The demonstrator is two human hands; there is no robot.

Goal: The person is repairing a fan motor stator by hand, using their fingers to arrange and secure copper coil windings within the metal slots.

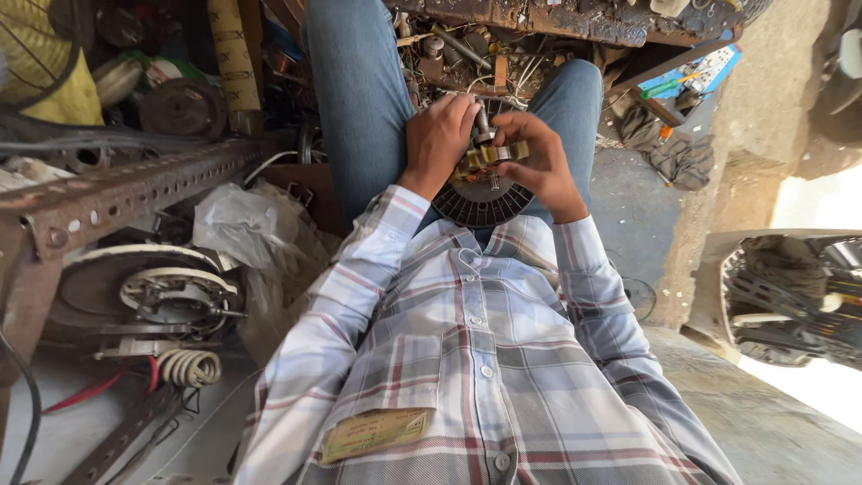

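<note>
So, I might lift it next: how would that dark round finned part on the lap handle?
The dark finned disc looks like rigid metal, so probably stiff and heavy for its size. Being round, it could roll on edge. The left hand and right hand steady it.

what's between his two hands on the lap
In the head view, a small brass-coloured part sits between the left hand and right hand, held above a dark round finned disc.

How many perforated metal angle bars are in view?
2: one rusty perforated angle bar running across the upper left, one perforated angle bar lying at the bottom left. Clutter may hide others.
</note>
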